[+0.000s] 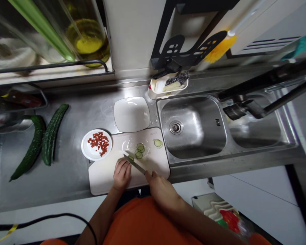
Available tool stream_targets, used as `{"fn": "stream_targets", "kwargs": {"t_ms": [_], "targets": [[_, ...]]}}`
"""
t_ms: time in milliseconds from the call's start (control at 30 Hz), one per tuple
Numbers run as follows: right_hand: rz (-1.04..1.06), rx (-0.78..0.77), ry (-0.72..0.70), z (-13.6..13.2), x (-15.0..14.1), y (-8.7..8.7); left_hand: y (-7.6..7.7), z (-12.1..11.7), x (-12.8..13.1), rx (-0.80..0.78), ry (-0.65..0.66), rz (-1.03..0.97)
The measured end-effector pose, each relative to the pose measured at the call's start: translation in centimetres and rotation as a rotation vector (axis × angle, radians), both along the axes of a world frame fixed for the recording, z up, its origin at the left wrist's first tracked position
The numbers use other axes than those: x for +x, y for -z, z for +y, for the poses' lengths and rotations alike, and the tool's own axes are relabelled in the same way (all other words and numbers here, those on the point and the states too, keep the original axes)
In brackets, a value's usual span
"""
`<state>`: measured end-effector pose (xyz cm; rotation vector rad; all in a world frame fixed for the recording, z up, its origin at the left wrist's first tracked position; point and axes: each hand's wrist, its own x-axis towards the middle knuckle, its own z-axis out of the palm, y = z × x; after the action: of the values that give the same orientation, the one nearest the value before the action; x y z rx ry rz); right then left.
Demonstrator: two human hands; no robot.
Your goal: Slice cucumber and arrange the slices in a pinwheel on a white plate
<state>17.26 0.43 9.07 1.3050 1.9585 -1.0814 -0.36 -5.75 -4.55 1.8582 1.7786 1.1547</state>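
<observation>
Wore an orange shirt [148, 224] nearest the camera. Gripped the knife [135, 165] in the right hand [162, 186], angling its long axis far-left across the cutting board [104, 178]. Curled the left hand [121, 173] beside the tip, nearer the cucumber slices [139, 154]; could not tell if gripping. Had slices on the board, right of the tip.

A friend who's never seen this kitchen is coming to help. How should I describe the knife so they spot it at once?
Left of the steel sink, find the white cutting board. The knife is over it, gripped in the right hand, with its tip beside the left hand. Long, narrow and grey, it stands apart from the round green slices nearby.
</observation>
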Motion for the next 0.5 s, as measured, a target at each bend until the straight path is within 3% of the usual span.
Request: {"fn": "stream_targets", "kwargs": {"t_ms": [500], "targets": [[0.034,0.081,0.011,-0.2,-0.7,1.3,-0.3,0.1,0.1,-0.022,-0.011,-0.039]]}}
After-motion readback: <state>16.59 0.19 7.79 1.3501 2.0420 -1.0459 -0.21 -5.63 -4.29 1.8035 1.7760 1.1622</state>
